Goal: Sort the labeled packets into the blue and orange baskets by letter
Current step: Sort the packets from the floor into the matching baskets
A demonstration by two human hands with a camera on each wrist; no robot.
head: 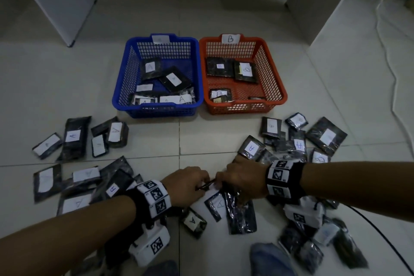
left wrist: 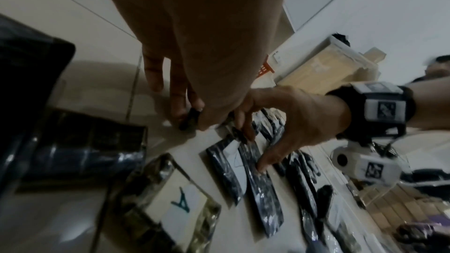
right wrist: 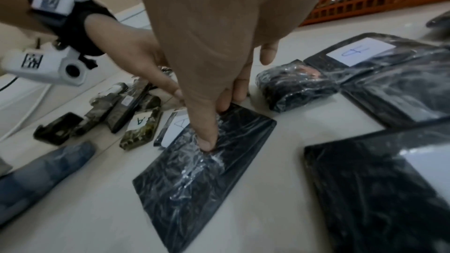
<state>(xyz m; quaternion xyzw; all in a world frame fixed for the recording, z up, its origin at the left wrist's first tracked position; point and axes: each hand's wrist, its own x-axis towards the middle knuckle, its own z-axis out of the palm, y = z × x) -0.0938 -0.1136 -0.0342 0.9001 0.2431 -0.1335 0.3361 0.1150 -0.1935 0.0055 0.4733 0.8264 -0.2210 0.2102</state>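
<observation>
Left grip point(head: 187, 186) and right grip point(head: 242, 180) meet low over packets point(head: 74, 136) strewn on the floor point(head: 201, 132).
The left pinches a thin dark packet point(left wrist: 191, 119); the right presses one digit on a large dark packet point(right wrist: 207, 189), its other fingers at the far edge, hooked or not I cannot tell. Beyond them the blue basket point(head: 121, 94) and orange basket point(head: 281, 87) stand side by side, each holding labelled packets.

The left hand point(left wrist: 207, 55) pinches a small dark packet point(left wrist: 189, 120) while the right hand point(left wrist: 299, 120) touches a long packet point(left wrist: 265, 199).
</observation>
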